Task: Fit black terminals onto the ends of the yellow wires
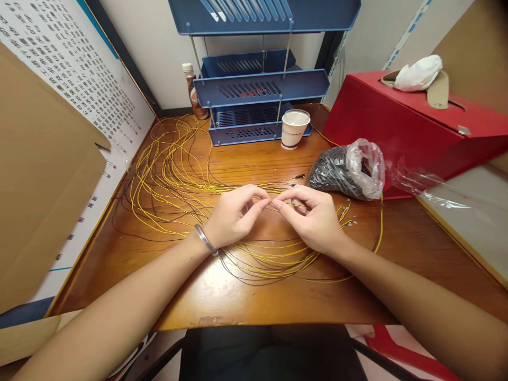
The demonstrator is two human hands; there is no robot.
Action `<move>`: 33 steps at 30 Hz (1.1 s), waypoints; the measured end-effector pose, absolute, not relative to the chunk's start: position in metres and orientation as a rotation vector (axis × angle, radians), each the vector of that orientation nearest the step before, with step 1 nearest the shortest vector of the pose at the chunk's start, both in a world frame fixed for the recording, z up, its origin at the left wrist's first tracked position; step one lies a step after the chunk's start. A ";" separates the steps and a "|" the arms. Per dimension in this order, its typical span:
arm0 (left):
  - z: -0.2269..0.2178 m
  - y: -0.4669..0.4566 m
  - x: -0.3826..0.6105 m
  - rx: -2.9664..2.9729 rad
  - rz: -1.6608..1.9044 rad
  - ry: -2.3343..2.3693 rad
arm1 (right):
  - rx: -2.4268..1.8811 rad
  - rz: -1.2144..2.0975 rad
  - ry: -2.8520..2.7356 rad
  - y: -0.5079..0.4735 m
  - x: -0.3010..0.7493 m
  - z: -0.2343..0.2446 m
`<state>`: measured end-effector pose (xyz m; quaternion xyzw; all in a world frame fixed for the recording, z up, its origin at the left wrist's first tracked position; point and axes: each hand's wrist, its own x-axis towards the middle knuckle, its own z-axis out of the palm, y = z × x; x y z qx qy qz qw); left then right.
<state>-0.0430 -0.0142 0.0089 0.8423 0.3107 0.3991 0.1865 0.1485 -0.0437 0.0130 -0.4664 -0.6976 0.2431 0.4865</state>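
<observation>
Thin yellow cables (166, 174) lie in loose coils across a wooden desk (222, 296), mixed with a few dark ones. My left hand (234, 214), a metal bangle on its wrist, pinches one yellow cable between thumb and forefinger. My right hand (313, 214) pinches the same cable just to the right, fingertips almost touching those of the left. Both hands hover over the middle of the desk, above the coil's near loops. A dark connector tip (298, 177) lies just behind the hands.
A clear plastic bag of small black parts (345, 170) sits right of the hands, against a red box (400, 124). A paper cup (294, 128), a brown bottle (194, 92) and a blue stacked tray rack (260, 87) stand at the back. Cardboard (43, 174) leans at left.
</observation>
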 end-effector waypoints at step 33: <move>0.012 -0.014 -0.041 2.240 0.969 0.915 | -1.097 0.407 -1.799 -0.045 0.149 0.011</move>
